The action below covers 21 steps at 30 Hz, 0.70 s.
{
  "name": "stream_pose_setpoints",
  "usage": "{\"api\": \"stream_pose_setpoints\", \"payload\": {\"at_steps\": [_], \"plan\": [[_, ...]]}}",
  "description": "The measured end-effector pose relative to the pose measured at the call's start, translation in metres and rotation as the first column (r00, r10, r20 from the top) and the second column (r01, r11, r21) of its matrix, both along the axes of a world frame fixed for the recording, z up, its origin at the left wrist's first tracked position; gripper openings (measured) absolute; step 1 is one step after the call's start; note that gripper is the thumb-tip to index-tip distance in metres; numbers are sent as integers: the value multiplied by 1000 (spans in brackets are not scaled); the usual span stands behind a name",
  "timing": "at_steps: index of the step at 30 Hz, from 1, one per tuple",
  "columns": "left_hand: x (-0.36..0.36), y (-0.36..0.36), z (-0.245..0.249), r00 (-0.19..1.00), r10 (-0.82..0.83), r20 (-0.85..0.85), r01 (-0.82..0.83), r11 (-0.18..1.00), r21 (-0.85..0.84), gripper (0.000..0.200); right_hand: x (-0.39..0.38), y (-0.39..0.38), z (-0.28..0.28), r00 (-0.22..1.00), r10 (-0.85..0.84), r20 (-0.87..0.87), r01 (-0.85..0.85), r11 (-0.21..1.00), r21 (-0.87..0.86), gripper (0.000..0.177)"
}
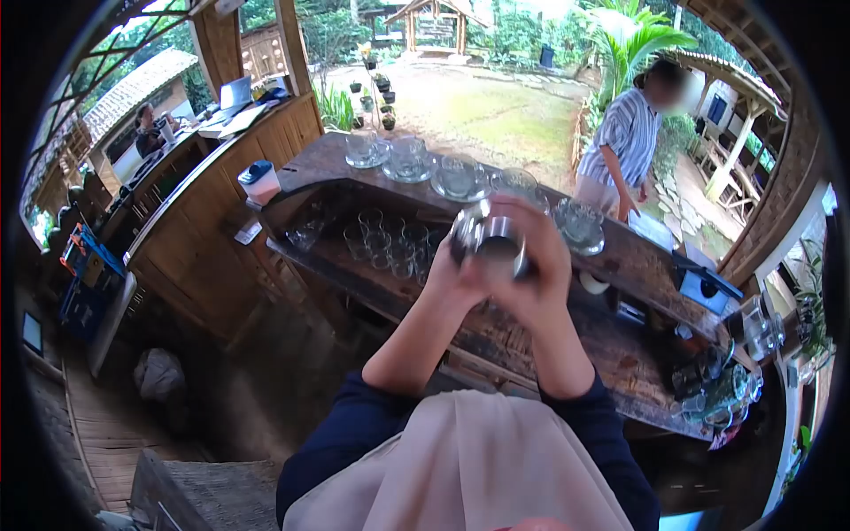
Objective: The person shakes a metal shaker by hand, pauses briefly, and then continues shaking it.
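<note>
Both my hands are raised over the counter, wrapped round a shiny metal shaker (485, 228) that is partly hidden by the fingers. From below and the left, my left hand (459, 276) is closed against its side. My right hand (542, 257) grips it from the right, with fingers over the top. Motion blurs the fingers somewhat. Just beyond the shaker, glass cups on saucers (460, 180) line the raised counter ledge (314, 164). Several drinking glasses (381, 243) stand on the lower shelf to the left of my hands.
A person in a striped shirt (624, 137) stands across the counter at right. Another person (149, 133) sits far left. A blue box (708, 288) and glass jars (730, 389) occupy the right end. A lidded plastic container (259, 183) stands at the left end.
</note>
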<state>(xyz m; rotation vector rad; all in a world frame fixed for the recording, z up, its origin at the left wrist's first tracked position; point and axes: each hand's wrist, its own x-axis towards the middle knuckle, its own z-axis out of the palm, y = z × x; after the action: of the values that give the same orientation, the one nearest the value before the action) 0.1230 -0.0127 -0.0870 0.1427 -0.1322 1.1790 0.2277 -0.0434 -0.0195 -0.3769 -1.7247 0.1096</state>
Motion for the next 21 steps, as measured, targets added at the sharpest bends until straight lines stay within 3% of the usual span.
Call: {"api": "stream_pose_setpoints", "payload": {"at_steps": [1,2,3,4,5,7,8,9,10,11,12,13,14,15,16,17,18,19,20,21], "plan": [[-6,-13,8,986,-80,144,55,984,168,40,5,-26,10,984,20,175,-19,1000,-7,29],[-18,-32,35,921,76,-383,29,965,260,57,11,-53,20,937,42,347,-37,999,-21,25],[-20,-34,38,979,-43,-201,105,945,310,59,18,-61,22,911,158,381,-290,903,319,19],[-12,-39,44,989,134,-59,-73,799,597,58,3,-74,10,971,195,138,-239,797,554,16],[-1,-42,47,959,254,127,-252,552,795,58,-5,-69,2,970,199,137,-242,798,552,16],[-5,-35,46,933,319,170,-319,506,801,56,-17,-58,-2,936,351,-37,-175,554,814,15],[-18,-30,38,975,221,7,-171,732,660,52,4,-55,8,945,307,116,-317,761,566,18],[-27,-23,31,989,83,-124,-17,890,455,49,9,-24,-33,926,214,311,-309,902,301,23],[-26,-11,22,997,-70,44,55,958,280,54,-1,-17,-4,963,124,239,-168,970,174,32],[-46,31,-11,988,-73,-134,94,983,160,41,-12,9,-18,980,170,103,-176,983,55,37],[-36,26,-13,970,126,-208,-110,990,91,37,-18,16,-24,990,125,-66,-134,978,-160,39],[-26,21,-5,904,316,-290,-315,948,52,33,-15,10,-23,989,131,-63,-139,979,-152,39],[-23,8,2,930,293,-224,-294,955,27,31,-11,3,-18,991,118,-65,-124,989,-83,39],[-34,10,-2,978,101,-180,-102,995,1,35,-6,-6,-13,992,104,-71,-105,994,-19,40],[-38,-1,13,956,95,-279,-71,993,93,39,2,-18,-8,974,221,48,-226,956,185,34],[-38,-17,36,923,94,-373,-30,984,175,44,13,-46,1,955,87,282,-173,939,298,28],[-35,-37,51,976,-21,-217,86,951,296,50,16,-62,2,953,224,202,-282,900,333,24],[-32,-50,59,985,-160,-69,174,888,426,58,-2,-76,-6,959,285,-17,-232,812,536,22],[-22,-38,51,947,319,40,-206,508,836,65,-2,-74,-8,960,280,-17,-228,815,533,22],[-16,-21,50,941,308,141,-247,337,909,67,-1,-70,-9,956,293,-14,-230,779,583,21]]}}
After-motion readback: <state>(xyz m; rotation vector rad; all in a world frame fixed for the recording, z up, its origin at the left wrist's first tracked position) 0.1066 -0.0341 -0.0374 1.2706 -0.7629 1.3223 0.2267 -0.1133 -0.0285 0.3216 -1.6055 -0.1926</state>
